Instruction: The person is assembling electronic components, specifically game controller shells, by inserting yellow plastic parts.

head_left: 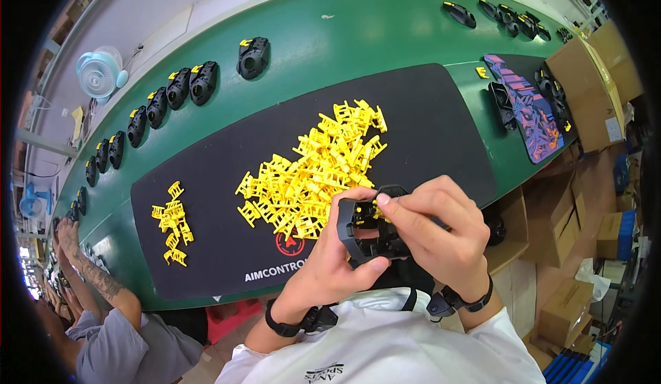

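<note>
My left hand (330,260) is closed around a hollow black plastic shell (352,241), shaped like a computer mouse body, with its open inside facing up. Small yellow bits show inside it. At the shell's far edge, the thumb and fingers of my right hand (441,226) are pinched together on a curved black plastic piece (391,190), mostly hidden behind them. A bit of yellow peeks out beside those fingers. Just beyond both hands lies a big heap of yellow plastic clips (313,171) on a black mat (227,177).
A smaller group of yellow clips (173,222) lies at the mat's left. Black mouse shells (204,82) line the green table's (296,33) far side. A patterned mat (530,115) and cardboard box (585,95) stand right. A co-worker's tattooed arm (96,270) reaches in at left.
</note>
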### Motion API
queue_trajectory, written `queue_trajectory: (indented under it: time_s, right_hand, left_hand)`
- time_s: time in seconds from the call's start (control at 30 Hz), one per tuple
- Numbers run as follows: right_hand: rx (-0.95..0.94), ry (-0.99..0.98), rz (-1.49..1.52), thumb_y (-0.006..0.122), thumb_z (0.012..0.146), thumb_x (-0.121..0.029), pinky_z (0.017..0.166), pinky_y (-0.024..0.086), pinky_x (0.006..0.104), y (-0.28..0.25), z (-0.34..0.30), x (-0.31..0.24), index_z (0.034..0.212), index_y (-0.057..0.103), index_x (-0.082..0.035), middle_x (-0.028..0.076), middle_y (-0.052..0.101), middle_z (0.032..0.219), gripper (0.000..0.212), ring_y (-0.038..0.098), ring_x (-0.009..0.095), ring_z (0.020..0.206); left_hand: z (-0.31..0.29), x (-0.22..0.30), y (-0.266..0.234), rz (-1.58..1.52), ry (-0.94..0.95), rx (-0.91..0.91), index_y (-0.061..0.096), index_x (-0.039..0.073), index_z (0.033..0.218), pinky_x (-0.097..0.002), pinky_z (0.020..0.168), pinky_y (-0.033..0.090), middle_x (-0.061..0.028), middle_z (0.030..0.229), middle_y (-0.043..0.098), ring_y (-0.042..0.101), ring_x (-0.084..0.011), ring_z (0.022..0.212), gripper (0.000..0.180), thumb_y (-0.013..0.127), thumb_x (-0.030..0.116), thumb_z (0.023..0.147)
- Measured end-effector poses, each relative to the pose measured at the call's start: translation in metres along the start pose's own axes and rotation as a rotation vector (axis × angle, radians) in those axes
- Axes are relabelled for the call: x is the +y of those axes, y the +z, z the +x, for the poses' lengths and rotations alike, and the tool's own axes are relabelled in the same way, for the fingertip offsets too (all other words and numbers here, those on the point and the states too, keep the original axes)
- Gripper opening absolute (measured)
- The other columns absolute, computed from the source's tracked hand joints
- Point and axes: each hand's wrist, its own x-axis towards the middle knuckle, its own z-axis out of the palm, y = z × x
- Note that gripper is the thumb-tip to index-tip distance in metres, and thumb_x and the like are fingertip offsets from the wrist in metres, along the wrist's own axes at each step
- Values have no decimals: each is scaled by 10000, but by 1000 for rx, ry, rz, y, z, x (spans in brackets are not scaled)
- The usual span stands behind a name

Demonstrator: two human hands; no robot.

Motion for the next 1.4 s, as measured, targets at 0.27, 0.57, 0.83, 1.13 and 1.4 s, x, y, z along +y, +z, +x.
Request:
queue_trajectory:
  time_s: [0.27,0.57,0.83,1.13,1.4]
  right_hand:
    - [-55,47,63,760,615,58,543,529,298,-10,-1,-3,1023,737,21,51,634,840,411,614,210,720]
    - [-95,170,108,756,731,33,557,525,301,-9,-7,0,1028,714,0,71,592,846,302,607,195,712]
    - [-383,755,949,681,920,-6,627,402,205,-2,-33,12,1191,513,-55,-19,383,848,323,395,54,719]
    - [-360,778,887,654,939,-9,723,567,247,-18,-14,8,1180,540,16,51,588,1055,268,583,90,952]
    - [-407,990,1044,648,939,-8,597,533,215,-15,-16,12,1208,496,-5,59,601,1124,308,603,77,976]
  left_hand:
    - [2,3,4,-152,103,-43,250,0,1442,-376,955,540,-156,1255,519,661,-223,1067,748,697,255,900]
    - [6,3,3,-60,32,-65,156,23,1576,-313,881,521,-100,1221,545,631,-168,942,837,604,297,924]
    - [5,15,17,-98,-176,15,118,80,1609,-261,580,519,-100,1175,590,630,-136,778,1225,568,813,737]
    - [7,22,20,-131,-156,51,201,18,1588,-202,557,430,-85,1065,629,555,-71,685,926,414,620,917]
    - [12,24,22,-126,-200,46,235,0,1563,-223,577,511,-149,1210,624,698,-143,886,712,301,437,1005]
